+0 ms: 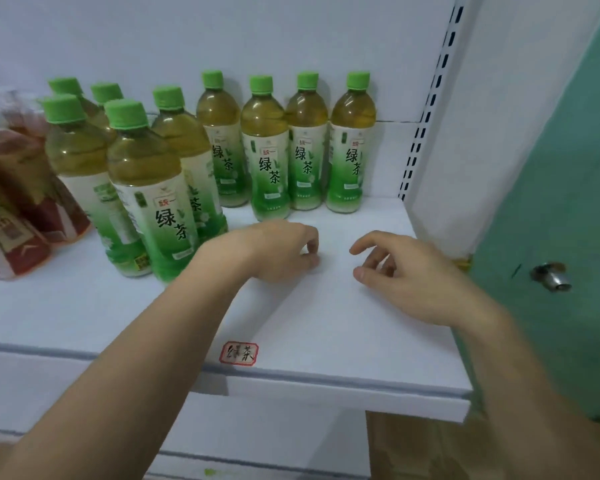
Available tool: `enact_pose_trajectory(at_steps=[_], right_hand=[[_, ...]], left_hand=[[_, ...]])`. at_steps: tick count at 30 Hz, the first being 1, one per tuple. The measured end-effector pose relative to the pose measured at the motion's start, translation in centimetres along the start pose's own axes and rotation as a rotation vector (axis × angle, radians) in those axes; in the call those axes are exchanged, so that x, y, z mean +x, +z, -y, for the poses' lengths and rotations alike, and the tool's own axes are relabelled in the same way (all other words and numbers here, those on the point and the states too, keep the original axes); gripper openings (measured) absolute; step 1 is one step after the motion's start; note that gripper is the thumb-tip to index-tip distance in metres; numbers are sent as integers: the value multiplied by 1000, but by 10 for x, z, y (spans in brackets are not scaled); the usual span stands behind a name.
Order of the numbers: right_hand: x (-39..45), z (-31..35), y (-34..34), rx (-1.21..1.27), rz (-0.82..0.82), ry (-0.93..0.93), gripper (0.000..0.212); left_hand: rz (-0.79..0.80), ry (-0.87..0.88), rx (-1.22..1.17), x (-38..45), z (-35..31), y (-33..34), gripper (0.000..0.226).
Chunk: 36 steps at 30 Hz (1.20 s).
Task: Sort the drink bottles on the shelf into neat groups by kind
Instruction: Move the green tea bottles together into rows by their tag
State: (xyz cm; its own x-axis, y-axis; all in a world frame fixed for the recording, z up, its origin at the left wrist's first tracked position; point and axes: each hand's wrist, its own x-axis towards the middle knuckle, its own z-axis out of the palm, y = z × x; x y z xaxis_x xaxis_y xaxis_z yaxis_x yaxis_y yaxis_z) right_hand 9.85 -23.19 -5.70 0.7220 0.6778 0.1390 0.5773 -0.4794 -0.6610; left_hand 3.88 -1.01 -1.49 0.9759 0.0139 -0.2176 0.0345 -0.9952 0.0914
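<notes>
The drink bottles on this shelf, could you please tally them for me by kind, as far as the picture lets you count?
Green tea bottles, green caps: 9
Red-labelled bottles, far left, blurred and cut off by the frame: at least 2, exact count unclear
Total: at least 11 bottles on the shelf

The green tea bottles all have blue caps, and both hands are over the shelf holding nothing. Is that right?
Not quite. The caps are green, not blue: the head view shows a green cap on every green tea bottle. The rest holds: the left hand and right hand are both over the shelf, holding nothing.
</notes>
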Motion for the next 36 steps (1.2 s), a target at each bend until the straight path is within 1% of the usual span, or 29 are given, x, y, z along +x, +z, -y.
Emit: enact_pose_trajectory(at_steps=[4, 7, 9, 11, 13, 14, 15, 18, 19, 20, 21, 23, 24, 26, 28, 31, 33, 36], right_hand=[[41, -34, -10, 33, 6, -114, 17], [63, -54, -15, 117, 3, -173, 13], [75, -58, -15, 185, 8, -190, 12], [82, -62, -17, 212, 77, -217, 12], [85, -61, -27, 209, 209, -284, 14], [88, -58, -36, 226, 222, -324, 16], [93, -54, -47, 247, 162, -369, 18], [121, -29, -97, 275, -263, -517, 18], [132, -18, -113, 231, -352, -570, 22], [143, -7, -126, 135, -389, -619, 28], [155, 3, -136, 3, -374, -655, 36], [176, 17, -146, -295, -265, -659, 49], [185, 21, -146, -410, -195, -646, 51], [200, 27, -144, -522, -70, -640, 47], [214, 30, -144, -506, -20, -675, 36], [223, 31, -143, -425, -81, -714, 20], [224, 29, -137, -389, -136, -714, 18], [225, 26, -126, -372, -204, -726, 21]], left_hand=[[-48, -136, -15, 26, -12, -2, 42], [-41, -232, -6, 47, -20, -1, 38], [-77, -256, -55, 60, -23, -2, 35], [-133, -273, -100, 72, -26, -3, 31], [-187, -304, -119, 78, -26, 0, 29], [-220, -323, -126, 80, -26, 3, 27], [-266, -339, -139, 82, -26, 7, 24], [-424, -349, -181, 91, -26, 18, 18], [-454, -336, -218, 93, -26, 19, 18], [-473, -321, -256, 94, -26, 18, 18], [-486, -307, -278, 95, -26, 18, 17], [-491, -282, -283, 96, -24, 19, 11], [-492, -275, -284, 96, -23, 21, 9], [-497, -263, -281, 94, -20, 23, 7], [-504, -257, -277, 94, -18, 24, 8], [-519, -258, -273, 93, -14, 25, 12], [-528, -265, -271, 93, -12, 26, 13], [-537, -280, -250, 96, -12, 28, 15]])
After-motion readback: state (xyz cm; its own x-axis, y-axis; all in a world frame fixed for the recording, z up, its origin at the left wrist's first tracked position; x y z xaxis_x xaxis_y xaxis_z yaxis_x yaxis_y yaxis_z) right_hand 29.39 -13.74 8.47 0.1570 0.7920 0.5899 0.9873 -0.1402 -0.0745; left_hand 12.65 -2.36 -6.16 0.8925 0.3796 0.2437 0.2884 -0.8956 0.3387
